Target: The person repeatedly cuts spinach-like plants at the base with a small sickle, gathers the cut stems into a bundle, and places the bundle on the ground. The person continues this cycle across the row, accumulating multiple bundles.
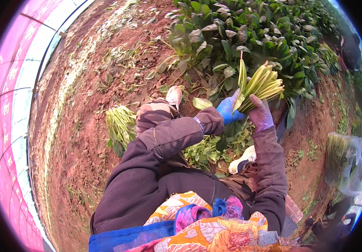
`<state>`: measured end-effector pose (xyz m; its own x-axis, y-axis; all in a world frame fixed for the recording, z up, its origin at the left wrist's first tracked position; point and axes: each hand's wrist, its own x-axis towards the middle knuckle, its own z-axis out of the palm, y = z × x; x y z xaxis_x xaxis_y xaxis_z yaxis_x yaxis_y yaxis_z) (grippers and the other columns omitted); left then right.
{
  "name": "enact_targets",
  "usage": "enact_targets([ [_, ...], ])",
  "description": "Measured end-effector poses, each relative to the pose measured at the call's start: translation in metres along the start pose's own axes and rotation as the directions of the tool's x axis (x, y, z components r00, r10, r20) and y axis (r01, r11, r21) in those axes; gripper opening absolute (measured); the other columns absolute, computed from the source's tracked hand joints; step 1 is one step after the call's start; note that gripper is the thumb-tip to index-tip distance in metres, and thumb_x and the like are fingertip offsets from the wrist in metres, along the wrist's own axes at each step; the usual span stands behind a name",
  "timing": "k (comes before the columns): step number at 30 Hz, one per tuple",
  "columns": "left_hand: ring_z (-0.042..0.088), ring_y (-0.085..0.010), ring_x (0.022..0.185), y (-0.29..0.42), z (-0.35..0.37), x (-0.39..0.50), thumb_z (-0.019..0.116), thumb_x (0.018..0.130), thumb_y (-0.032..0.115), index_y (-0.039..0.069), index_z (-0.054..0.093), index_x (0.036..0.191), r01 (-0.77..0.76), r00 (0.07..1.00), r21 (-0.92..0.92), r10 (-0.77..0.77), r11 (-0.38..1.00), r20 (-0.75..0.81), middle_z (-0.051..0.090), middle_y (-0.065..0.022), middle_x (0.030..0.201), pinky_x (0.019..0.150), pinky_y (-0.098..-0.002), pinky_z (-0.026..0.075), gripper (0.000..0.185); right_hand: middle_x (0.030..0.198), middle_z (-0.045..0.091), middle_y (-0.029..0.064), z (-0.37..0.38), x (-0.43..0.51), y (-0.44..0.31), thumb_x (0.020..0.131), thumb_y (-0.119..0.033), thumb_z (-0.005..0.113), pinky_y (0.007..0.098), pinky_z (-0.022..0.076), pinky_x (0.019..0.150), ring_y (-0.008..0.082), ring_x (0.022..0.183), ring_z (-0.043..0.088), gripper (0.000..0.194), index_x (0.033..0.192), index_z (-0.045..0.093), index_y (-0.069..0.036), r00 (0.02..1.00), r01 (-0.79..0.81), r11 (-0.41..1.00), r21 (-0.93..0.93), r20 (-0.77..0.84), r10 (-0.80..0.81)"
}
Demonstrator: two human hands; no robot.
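Observation:
My left hand (230, 108), in a blue glove, is at the lower left of a bunch of leafy greens (262, 83), its fingers partly hidden behind the stems. My right hand (260, 113), in a stained, purplish glove, closes around the bunch from the right. The pale green stems point up and away from me. One separate stalk (242, 75) with a reddish root end stands upright at the bunch's left side, above my left hand. Below the hands, loose green leaves (206, 151) lie on the soil between my shoes.
Dense leafy plants (250, 34) grow ahead. Another bunch of greens (121, 126) lies on the soil left of my leg. At the right stands a clear plastic bag (344, 160) with greens inside. Dark figures, partly blurred, show at the far right edge. A plastic-sheeted wall (10, 107) curves along the left.

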<state>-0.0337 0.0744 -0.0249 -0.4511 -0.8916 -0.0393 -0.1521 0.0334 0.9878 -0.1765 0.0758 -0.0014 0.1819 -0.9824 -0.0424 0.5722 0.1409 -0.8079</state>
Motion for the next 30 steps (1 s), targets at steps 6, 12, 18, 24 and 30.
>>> enact_targets([
  [6, 0.065, -0.0192, 0.096, 0.056, -0.076, -0.053, 0.078, 0.07, 0.017, 0.006, 0.056, 0.127, -0.083, 0.968, -0.087, 0.06, 0.993, -0.243, 0.069, -0.008, 0.106, 0.088, -0.0333, 0.051, 0.062, 0.151, 0.036, 0.0174, 0.006, -0.005, -0.013, 0.087, -0.04, 0.07, 0.0431, 0.0319, 0.114, 0.0301, 0.136, 0.04, 0.087, 0.152, 0.025, -0.003, 0.968, 0.136, 0.965, -0.224, 0.239, -0.081],
  [12, 0.066, -0.0177, 0.087, 0.082, -0.244, -0.202, 0.068, 0.073, 0.003, 0.001, 0.057, 0.124, -0.451, 0.848, -0.662, 0.056, 0.598, -0.527, 0.066, -0.008, 0.099, 0.082, -0.031, 0.054, 0.052, 0.147, 0.044, 0.011, -0.065, -0.011, 0.037, 0.095, -0.041, 0.058, 0.0394, 0.0342, 0.112, 0.0248, 0.131, 0.044, 0.065, 0.148, 0.038, -0.008, 0.978, -0.2, 0.97, -0.138, -0.089, 0.189],
  [18, 0.067, -0.0179, 0.083, -0.059, -0.383, -0.367, 0.067, 0.079, 0.004, -0.001, 0.052, 0.13, -0.054, 0.567, -0.543, -0.422, 0.838, -0.707, 0.066, -0.0105, 0.097, 0.075, -0.0311, 0.057, 0.053, 0.137, 0.053, 0.0069, -0.096, -0.042, 0.09, 0.097, -0.034, 0.059, 0.0336, 0.0447, 0.102, 0.0183, 0.114, 0.055, 0.056, 0.145, 0.043, -0.009, 0.889, -0.416, 0.907, -0.068, -0.242, 0.389],
  [24, 0.066, -0.0319, 0.098, -0.228, -0.375, -0.432, 0.077, 0.068, 0.024, -0.006, 0.062, 0.113, 0.705, 0.084, -0.368, -0.587, 0.606, -0.805, 0.068, -0.0219, 0.107, 0.085, -0.039, 0.052, 0.056, 0.133, 0.055, 0.0022, -0.078, -0.069, 0.121, 0.093, -0.039, 0.063, 0.0305, 0.0444, 0.097, 0.0134, 0.108, 0.055, 0.059, 0.142, 0.046, -0.011, 0.825, -0.537, 0.826, -0.17, -0.308, 0.473],
  [30, 0.057, -0.0373, 0.117, -0.309, -0.397, -0.419, 0.08, 0.067, 0.037, -0.005, 0.047, 0.135, 0.861, -0.007, -0.377, -0.733, 0.342, -0.68, 0.058, -0.027, 0.128, 0.099, -0.0365, 0.046, 0.086, 0.133, 0.055, 0.0033, -0.059, -0.076, 0.126, 0.091, -0.044, 0.064, 0.0311, 0.0405, 0.098, 0.0149, 0.111, 0.053, 0.063, 0.142, 0.047, -0.012, 0.793, -0.589, 0.767, -0.253, -0.362, 0.49],
])
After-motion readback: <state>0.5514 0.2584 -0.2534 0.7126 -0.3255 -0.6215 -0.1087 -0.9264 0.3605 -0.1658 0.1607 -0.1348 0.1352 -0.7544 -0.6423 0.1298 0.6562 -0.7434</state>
